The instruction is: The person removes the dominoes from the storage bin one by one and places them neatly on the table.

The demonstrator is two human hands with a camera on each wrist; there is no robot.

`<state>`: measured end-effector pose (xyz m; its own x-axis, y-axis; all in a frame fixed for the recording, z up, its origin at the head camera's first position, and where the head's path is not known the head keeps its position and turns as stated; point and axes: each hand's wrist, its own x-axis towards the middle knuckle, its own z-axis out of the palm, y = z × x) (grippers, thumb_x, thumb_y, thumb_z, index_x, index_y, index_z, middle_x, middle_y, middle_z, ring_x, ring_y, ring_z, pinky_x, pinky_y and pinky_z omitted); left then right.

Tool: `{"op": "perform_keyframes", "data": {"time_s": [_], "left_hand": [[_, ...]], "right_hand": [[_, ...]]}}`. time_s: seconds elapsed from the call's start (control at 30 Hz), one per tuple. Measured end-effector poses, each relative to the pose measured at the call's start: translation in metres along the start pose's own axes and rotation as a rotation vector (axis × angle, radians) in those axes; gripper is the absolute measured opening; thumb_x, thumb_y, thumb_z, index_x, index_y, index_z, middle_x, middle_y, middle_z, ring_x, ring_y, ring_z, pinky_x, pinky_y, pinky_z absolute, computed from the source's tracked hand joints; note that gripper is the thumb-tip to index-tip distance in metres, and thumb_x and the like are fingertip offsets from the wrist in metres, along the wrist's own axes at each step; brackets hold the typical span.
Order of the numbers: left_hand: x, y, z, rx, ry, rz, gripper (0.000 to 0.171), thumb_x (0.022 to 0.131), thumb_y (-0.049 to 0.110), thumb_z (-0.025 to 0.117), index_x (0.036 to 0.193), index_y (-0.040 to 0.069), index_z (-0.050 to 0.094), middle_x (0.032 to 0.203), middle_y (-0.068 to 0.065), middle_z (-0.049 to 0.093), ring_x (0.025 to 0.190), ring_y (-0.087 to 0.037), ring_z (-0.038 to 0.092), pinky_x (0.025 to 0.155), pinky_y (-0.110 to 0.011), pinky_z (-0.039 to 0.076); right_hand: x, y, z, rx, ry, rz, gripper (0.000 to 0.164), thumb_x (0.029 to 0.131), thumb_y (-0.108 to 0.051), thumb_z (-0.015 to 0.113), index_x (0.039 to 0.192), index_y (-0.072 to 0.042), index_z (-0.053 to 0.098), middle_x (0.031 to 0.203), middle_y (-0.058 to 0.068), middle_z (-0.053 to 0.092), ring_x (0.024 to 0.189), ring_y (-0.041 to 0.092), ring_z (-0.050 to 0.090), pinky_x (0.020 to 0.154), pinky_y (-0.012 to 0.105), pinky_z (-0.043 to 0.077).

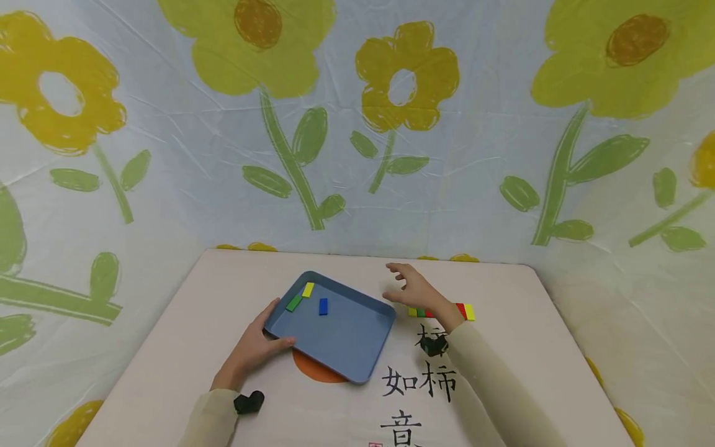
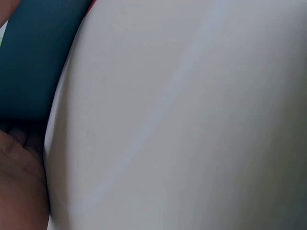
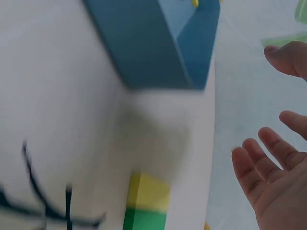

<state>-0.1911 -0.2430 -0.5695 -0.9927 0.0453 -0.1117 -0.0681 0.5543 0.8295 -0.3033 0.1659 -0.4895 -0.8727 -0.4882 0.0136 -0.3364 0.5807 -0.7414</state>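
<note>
A blue rectangular tray (image 1: pixel 346 338) is turned at an angle on the left half of the table. It carries a yellow block (image 1: pixel 308 289), a green block (image 1: pixel 293 303) and a blue block (image 1: pixel 323 307). My left hand (image 1: pixel 252 346) grips the tray's left corner, thumb along the near side; in the left wrist view, the tray wall (image 2: pixel 38 57) hides most fingers. Off the tray's right corner, my right hand (image 1: pixel 416 290) is raised with fingers spread and holds nothing. A row of coloured blocks (image 1: pixel 421 313) lies beneath the right wrist, which covers its middle.
The pale table (image 1: pixel 223 279) bears black written characters (image 1: pixel 441 382) and an orange printed shape (image 1: pixel 318 367) partly under the tray. A flowered cloth (image 1: pixel 475 186) hangs behind and along both sides.
</note>
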Motion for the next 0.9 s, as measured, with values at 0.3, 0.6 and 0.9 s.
{"op": "perform_keyframes", "data": {"time_s": [0.3, 0.6, 0.9], "left_hand": [[0.001, 0.0, 0.0, 0.022, 0.006, 0.007, 0.111, 0.082, 0.051, 0.084, 0.167, 0.028, 0.016, 0.172, -0.012, 0.02, 0.157, -0.043, 0.019, 0.123, -0.067, 0.019], [0.001, -0.001, 0.001, 0.034, 0.008, 0.013, 0.112, 0.081, 0.053, 0.084, 0.167, 0.027, 0.017, 0.172, -0.012, 0.021, 0.157, -0.043, 0.02, 0.123, -0.067, 0.02], [0.002, 0.0, 0.002, 0.031, 0.006, 0.025, 0.11, 0.082, 0.052, 0.083, 0.167, 0.028, 0.017, 0.172, -0.013, 0.021, 0.157, -0.044, 0.021, 0.123, -0.067, 0.02]], "right_hand": [[0.027, -0.035, 0.044, 0.054, -0.046, -0.089, 0.077, 0.093, -0.03, 0.076, 0.157, -0.007, 0.04, 0.155, 0.016, 0.045, 0.132, 0.036, 0.055, 0.101, 0.05, 0.055], [0.042, -0.055, 0.085, 0.041, -0.104, -0.099, 0.076, 0.091, -0.03, 0.078, 0.155, -0.005, 0.043, 0.149, 0.018, 0.052, 0.127, 0.034, 0.06, 0.101, 0.048, 0.055], [0.055, -0.059, 0.107, -0.062, -0.134, -0.1, 0.074, 0.091, -0.032, 0.079, 0.152, -0.004, 0.047, 0.147, 0.016, 0.054, 0.123, 0.031, 0.061, 0.101, 0.042, 0.055]]}}
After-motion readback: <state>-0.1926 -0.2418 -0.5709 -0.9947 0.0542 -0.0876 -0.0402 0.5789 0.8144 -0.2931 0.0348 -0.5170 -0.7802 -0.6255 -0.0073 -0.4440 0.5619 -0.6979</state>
